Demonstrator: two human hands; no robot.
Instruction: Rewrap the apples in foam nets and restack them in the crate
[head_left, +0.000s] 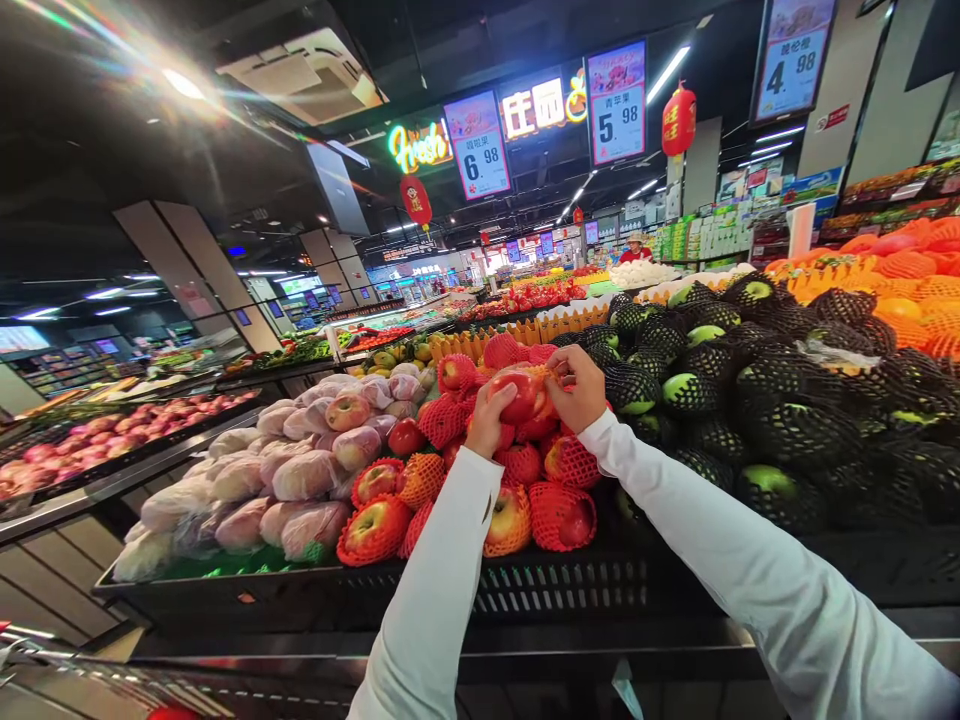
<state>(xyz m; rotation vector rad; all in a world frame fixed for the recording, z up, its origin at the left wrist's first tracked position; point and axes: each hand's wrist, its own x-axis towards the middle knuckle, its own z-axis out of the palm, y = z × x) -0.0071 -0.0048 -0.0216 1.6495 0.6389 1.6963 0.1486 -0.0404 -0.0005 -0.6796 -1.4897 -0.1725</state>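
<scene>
A red apple is held up over the pile of red apples in foam nets. My left hand is closed around its left side, the thumb along the front. On the other side, the bent fingers of my right hand pinch an orange foam net at the apple's right end. How far the net covers the apple is hard to make out. White sleeves cover both forearms.
Bagged pale apples lie left of the red ones, green apples in black nets to the right. Oranges sit farther right. A black crate edge runs in front. Price signs hang overhead. A person stands far back.
</scene>
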